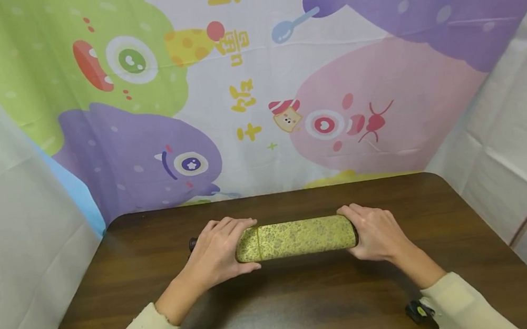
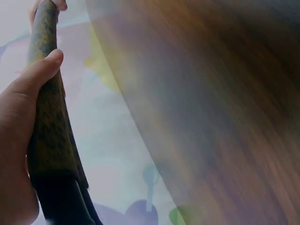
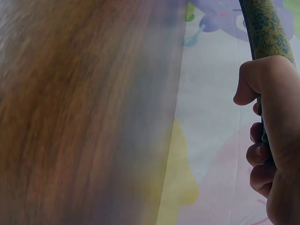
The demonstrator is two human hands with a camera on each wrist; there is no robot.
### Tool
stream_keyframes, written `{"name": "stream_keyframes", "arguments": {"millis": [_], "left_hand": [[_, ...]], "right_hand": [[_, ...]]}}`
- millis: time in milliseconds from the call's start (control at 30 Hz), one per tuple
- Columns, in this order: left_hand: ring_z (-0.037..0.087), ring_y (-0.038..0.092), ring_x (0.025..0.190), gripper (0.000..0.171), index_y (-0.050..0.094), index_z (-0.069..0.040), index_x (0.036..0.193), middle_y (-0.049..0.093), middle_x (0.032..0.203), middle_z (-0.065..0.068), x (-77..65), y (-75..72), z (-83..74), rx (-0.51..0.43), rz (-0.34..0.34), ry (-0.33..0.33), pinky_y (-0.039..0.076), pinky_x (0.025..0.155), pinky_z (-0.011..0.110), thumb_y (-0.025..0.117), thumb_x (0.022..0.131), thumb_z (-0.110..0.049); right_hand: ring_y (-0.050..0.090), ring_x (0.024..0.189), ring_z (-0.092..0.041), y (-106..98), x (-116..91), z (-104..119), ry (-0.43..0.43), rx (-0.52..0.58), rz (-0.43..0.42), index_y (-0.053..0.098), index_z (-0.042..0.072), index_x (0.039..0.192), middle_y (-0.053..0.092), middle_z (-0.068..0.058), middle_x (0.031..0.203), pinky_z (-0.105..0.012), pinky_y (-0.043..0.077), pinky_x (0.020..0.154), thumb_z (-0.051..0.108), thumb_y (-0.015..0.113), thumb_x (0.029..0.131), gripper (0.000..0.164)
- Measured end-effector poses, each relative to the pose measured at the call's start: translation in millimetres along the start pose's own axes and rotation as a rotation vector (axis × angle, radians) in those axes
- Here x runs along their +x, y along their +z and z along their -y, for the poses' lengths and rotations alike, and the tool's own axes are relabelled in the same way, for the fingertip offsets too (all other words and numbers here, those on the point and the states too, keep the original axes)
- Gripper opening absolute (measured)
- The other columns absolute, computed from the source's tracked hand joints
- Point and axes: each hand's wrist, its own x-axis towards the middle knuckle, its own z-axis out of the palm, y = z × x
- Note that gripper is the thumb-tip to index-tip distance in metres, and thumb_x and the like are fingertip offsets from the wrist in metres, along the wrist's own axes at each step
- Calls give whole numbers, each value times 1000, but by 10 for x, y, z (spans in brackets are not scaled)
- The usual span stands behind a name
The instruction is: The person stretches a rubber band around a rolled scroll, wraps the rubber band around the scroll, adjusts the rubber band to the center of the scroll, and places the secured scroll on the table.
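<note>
A long, narrow case (image 1: pixel 306 237) with a gold-green floral pattern and rounded ends lies crosswise between both hands, apparently lifted off the table. A thin seam line runs round it close to its left end. My left hand (image 1: pixel 217 251) grips that end, thumb along the near side and fingers over the far side. My right hand (image 1: pixel 377 233) grips the other end. From the left wrist, a black end piece (image 2: pixel 63 199) shows below the patterned body. In the right wrist view, several curled fingers (image 3: pixel 260 154) wrap round the case. What the case is exactly, I cannot tell.
The dark wooden table (image 1: pixel 277 311) has rounded far corners. Behind it hangs a cloth (image 1: pixel 264 169) printed with cartoon monsters, and pale sheets (image 1: pixel 16 220) hang at the sides. Small black devices (image 1: pixel 418 311) sit at both sleeve cuffs.
</note>
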Motion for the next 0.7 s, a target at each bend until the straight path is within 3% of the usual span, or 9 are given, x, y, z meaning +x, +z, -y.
{"name": "stream_keyframes", "arguments": {"millis": [300, 700], "left_hand": [[19, 76, 111, 85, 73, -17, 136, 84, 120, -2, -22, -9, 26, -37, -1, 17, 58, 87, 40, 101, 70, -63], [17, 76, 103, 72, 73, -14, 122, 83, 114, -1, 11, 15, 14, -145, -37, 76, 58, 79, 36, 105, 69, -51]], "right_hand": [[68, 66, -23, -10, -16, -4, -13, 8, -22, 73, 12, 124, 79, -4, 102, -41, 55, 52, 32, 101, 59, 73], [68, 66, -22, 14, -46, 10, -15, 18, -35, 73, 14, 121, 79, -2, 99, -42, 55, 54, 31, 99, 59, 70]]}}
